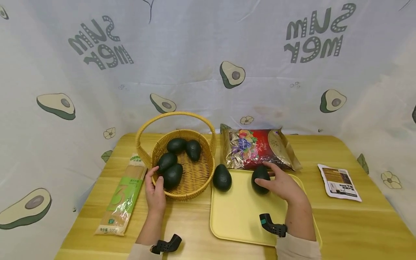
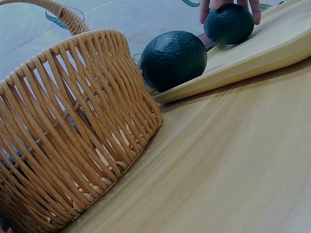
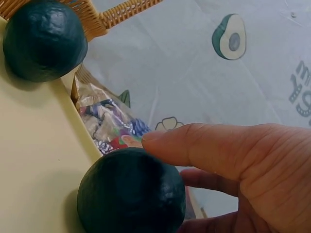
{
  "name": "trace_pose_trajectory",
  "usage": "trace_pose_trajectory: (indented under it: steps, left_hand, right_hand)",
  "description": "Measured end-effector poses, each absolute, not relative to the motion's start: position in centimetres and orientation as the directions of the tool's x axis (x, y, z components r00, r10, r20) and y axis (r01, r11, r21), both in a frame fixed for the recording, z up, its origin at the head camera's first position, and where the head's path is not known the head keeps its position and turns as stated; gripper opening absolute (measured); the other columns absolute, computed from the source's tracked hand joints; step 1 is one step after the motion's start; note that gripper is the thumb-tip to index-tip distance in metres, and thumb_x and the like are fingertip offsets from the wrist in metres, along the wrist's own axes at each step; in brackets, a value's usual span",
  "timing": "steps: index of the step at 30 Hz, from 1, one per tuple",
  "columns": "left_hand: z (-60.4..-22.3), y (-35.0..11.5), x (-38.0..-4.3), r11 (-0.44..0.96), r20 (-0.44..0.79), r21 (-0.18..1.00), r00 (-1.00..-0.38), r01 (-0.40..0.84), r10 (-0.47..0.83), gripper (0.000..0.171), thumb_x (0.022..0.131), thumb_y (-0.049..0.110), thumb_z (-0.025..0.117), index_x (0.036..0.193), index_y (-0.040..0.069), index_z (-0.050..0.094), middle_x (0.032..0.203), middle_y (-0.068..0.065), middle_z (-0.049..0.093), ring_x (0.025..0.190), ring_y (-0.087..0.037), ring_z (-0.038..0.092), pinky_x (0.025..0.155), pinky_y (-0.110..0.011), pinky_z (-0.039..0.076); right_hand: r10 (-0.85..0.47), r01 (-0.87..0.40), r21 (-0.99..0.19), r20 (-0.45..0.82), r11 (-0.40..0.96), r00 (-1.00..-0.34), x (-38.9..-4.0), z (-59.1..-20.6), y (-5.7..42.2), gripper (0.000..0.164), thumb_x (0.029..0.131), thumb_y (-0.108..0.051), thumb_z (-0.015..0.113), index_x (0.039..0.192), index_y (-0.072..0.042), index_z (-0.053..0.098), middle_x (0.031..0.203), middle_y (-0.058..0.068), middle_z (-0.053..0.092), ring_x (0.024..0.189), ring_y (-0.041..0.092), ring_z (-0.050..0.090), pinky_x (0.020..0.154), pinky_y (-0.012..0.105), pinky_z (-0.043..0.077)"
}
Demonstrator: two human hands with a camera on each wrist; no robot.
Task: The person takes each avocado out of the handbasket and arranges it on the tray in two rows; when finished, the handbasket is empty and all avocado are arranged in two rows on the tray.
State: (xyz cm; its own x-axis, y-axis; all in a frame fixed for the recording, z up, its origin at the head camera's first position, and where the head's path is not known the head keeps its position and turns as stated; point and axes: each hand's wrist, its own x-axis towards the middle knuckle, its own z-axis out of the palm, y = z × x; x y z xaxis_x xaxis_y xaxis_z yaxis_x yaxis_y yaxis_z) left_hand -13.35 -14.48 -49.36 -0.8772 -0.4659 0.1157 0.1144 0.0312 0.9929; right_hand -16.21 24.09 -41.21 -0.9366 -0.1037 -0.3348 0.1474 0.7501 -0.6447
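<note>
Avocado sitting on the yellow tray, right hand loosely curled around it; left hand is well away from it, gripping the basket rim.

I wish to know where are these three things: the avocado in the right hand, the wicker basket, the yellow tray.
Gripped avocado [image 1: 259, 172]: head view, its upper part.
Wicker basket [image 1: 194, 174]: head view, its bare inside bottom.
Yellow tray [image 1: 242, 216]: head view, its bare flat surface.
</note>
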Motion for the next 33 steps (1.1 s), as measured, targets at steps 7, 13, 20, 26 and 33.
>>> trace_pose_trajectory:
  steps: [7,13,20,26,33]
  left_hand:
    - [-49.1,-15.2,-13.6,0.035,0.138,0.990,-0.870,0.137,-0.473,0.038,0.104,0.011,0.044,0.141,0.008,0.051,0.158,-0.005,0.039,0.150,-0.020,0.027,0.118,-0.049,0.026]
    - [-48.8,-15.3,-13.8,0.031,0.154,0.987,-0.875,0.157,-0.459,0.038,0.103,0.010,0.045,0.141,0.006,0.051,0.158,-0.007,0.038,0.151,-0.022,0.026,0.119,-0.053,0.023]
    - [-49.0,-15.1,-13.8,0.023,0.144,0.988,-0.877,0.151,-0.458,0.038,0.103,0.010,0.044,0.141,0.007,0.051,0.157,-0.008,0.039,0.151,-0.023,0.027,0.119,-0.053,0.024]
    - [-49.4,-14.5,-13.9,0.026,0.150,0.988,-0.879,0.155,-0.453,0.038,0.103,0.009,0.045,0.140,0.006,0.052,0.157,-0.008,0.039,0.149,-0.023,0.029,0.116,-0.052,0.028]
    - [-49.8,-14.5,-13.6,0.053,0.153,0.988,-0.871,0.146,-0.466,0.038,0.102,0.008,0.046,0.139,0.006,0.053,0.156,-0.009,0.041,0.149,-0.023,0.029,0.119,-0.053,0.026]
  right_hand:
    - [-0.072,0.059,-0.626,-0.181,0.778,-0.981,-16.4,-39.0,22.2,0.085,0.097,-0.048,0.064,0.161,-0.008,0.025,0.158,0.032,0.034,0.141,0.054,0.038,0.105,0.071,0.038]
    - [-0.122,-0.203,-0.680,0.166,0.705,-0.979,-14.5,-36.4,17.5,0.059,0.097,-0.029,0.071,0.148,-0.009,0.050,0.151,0.021,0.050,0.137,0.045,0.046,0.106,0.066,0.040]
    - [-0.327,-0.344,-0.772,0.187,0.534,-0.926,-14.0,-37.5,9.4,0.048,0.093,-0.026,0.075,0.138,-0.017,0.061,0.135,0.006,0.061,0.120,0.027,0.061,0.100,0.047,0.053]
    - [-0.388,-0.305,-0.762,0.077,0.571,-0.918,-15.8,-39.4,4.2,0.057,0.093,-0.033,0.074,0.145,-0.014,0.056,0.141,0.011,0.060,0.121,0.032,0.062,0.095,0.050,0.053]
    - [-0.408,-0.173,-0.784,-0.111,0.597,-0.906,-17.9,-40.5,0.5,0.080,0.093,-0.043,0.072,0.157,-0.010,0.038,0.154,0.019,0.050,0.139,0.042,0.050,0.108,0.060,0.044]
